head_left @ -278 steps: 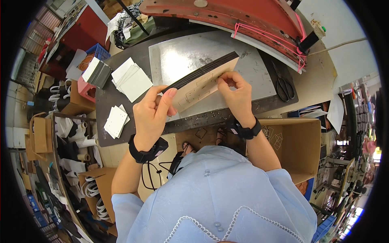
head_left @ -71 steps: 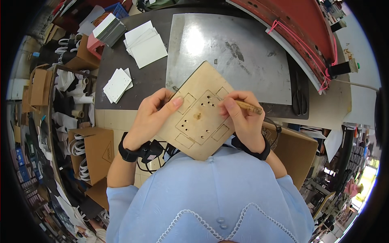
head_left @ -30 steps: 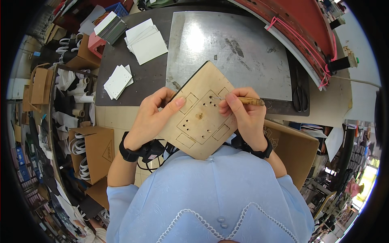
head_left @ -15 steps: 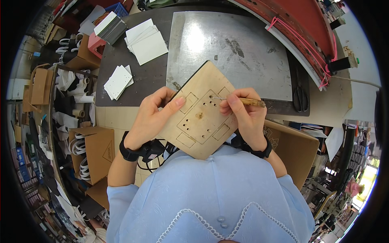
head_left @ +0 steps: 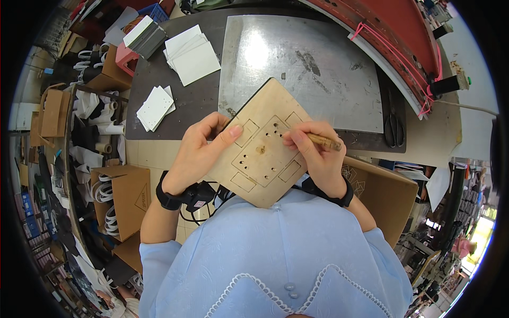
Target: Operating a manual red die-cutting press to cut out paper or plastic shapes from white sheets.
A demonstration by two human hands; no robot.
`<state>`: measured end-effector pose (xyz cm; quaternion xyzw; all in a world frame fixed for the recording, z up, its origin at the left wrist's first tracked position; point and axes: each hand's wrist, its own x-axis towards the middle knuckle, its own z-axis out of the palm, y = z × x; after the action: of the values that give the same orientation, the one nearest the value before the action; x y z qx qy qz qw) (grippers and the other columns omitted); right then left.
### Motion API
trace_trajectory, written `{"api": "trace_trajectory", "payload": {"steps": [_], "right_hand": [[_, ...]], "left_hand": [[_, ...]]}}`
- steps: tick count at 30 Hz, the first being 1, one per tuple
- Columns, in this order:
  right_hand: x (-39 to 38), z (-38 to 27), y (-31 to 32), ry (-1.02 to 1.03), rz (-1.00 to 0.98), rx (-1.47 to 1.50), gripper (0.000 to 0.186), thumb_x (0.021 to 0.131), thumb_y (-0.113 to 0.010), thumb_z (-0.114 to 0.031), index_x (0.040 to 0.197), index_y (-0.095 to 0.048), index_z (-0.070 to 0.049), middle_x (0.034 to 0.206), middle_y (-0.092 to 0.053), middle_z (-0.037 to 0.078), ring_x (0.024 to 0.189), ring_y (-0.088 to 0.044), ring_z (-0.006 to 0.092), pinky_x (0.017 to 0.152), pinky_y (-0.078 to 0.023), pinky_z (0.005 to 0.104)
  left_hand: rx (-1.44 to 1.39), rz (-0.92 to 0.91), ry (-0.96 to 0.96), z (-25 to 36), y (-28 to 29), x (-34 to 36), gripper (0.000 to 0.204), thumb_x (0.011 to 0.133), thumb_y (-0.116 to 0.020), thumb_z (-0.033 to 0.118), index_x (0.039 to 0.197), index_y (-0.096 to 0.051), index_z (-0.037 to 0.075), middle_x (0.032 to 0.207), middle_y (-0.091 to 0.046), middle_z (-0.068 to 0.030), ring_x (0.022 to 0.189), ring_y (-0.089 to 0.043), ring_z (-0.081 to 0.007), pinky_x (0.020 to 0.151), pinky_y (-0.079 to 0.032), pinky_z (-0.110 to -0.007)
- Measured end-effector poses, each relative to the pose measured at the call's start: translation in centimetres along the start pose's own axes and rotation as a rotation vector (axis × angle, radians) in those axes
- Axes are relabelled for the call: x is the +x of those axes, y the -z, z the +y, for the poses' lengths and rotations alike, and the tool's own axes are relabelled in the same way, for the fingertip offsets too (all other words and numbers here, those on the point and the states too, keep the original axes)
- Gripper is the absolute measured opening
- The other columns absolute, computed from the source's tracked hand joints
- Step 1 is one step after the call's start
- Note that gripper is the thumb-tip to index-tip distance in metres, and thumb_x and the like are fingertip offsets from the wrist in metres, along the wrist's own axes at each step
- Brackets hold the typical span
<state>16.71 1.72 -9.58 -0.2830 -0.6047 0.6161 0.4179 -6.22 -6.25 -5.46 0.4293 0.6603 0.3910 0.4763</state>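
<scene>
A flat wooden board (head_left: pixel 254 168) with rounded corners, cut outlines and several small dark holes is held at a slant in front of my chest. My left hand (head_left: pixel 204 148) grips its left edge, thumb on the face and fingers behind. In my right hand (head_left: pixel 317 151) is an awl (head_left: pixel 324 141) with a wooden handle, pinched between thumb and fingers. Its tip points at the holes in the board's upper right part; the fingers mostly hide the metal shaft.
Past the board lies a metal plate (head_left: pixel 297 69) on a dark table (head_left: pixel 185 114). White card stacks (head_left: pixel 193 55) and smaller white cards (head_left: pixel 156 107) lie at left. Black scissors (head_left: pixel 393 130) rest at right beside a red machine (head_left: pixel 382 37). Cardboard boxes (head_left: pixel 130 199) stand on both sides.
My right hand has shifted slightly left with the awl, and its fingers are now closer to the holes, covering more of the shaft. My left hand and the board stay almost still.
</scene>
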Motion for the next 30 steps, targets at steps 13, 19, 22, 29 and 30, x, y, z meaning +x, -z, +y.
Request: {"api": "trace_trajectory", "payload": {"steps": [13, 19, 22, 29, 30], "right_hand": [[-0.91, 0.07, 0.24, 0.067, 0.035, 0.011, 0.009, 0.095, -0.061, -0.003, 0.103, -0.063, 0.001, 0.089, -0.068, 0.006, 0.075, -0.06, 0.0061, 0.065, -0.048, 0.0194], [-0.68, -0.18, 0.1, 0.053, 0.04, -0.088, 0.006, 0.093, -0.063, -0.003, 0.098, -0.065, 0.001, 0.085, -0.067, 0.005, 0.072, -0.059, 0.0055, 0.063, -0.046, 0.0182], [-0.62, -0.16, 0.16, 0.05, 0.034, -0.13, 0.006, 0.093, -0.064, -0.003, 0.097, -0.066, 0.0, 0.084, -0.067, 0.004, 0.071, -0.058, 0.0057, 0.062, -0.046, 0.0189], [-0.27, 0.13, 0.04, 0.089, 0.038, -0.147, 0.006, 0.092, -0.064, -0.003, 0.097, -0.067, 0.0, 0.083, -0.067, 0.005, 0.069, -0.058, 0.0063, 0.061, -0.046, 0.02], [-0.28, 0.1, 0.03, 0.08, 0.043, -0.13, 0.006, 0.092, -0.064, -0.003, 0.097, -0.066, 0.0, 0.083, -0.067, 0.005, 0.07, -0.058, 0.0065, 0.061, -0.046, 0.0201]], "left_hand": [[-0.022, 0.012, 0.0, -0.15, -0.7, -0.09, 0.037, 0.093, -0.066, 0.036, 0.092, -0.061, -0.001, 0.073, -0.05, 0.0031, 0.068, -0.043, -0.0042, 0.059, -0.037, -0.021], [0.001, -0.009, 0.007, -0.17, -0.56, -0.02, 0.034, 0.095, -0.065, 0.034, 0.094, -0.061, 0.0, 0.076, -0.056, 0.0029, 0.07, -0.046, -0.0026, 0.061, -0.038, -0.02], [0.015, -0.017, 0.007, -0.21, -0.5, 0.06, 0.033, 0.095, -0.065, 0.033, 0.095, -0.061, 0.0, 0.078, -0.059, 0.0029, 0.071, -0.048, -0.0018, 0.062, -0.039, -0.019], [-0.024, 0.01, -0.021, -0.27, -0.56, 0.3, 0.037, 0.093, -0.067, 0.036, 0.089, -0.06, -0.001, 0.073, -0.05, 0.0029, 0.068, -0.043, -0.0044, 0.06, -0.037, -0.021], [-0.028, 0.012, -0.018, -0.22, -0.58, 0.31, 0.037, 0.093, -0.067, 0.036, 0.089, -0.06, -0.001, 0.073, -0.05, 0.0029, 0.068, -0.043, -0.0044, 0.061, -0.037, -0.021]]}}
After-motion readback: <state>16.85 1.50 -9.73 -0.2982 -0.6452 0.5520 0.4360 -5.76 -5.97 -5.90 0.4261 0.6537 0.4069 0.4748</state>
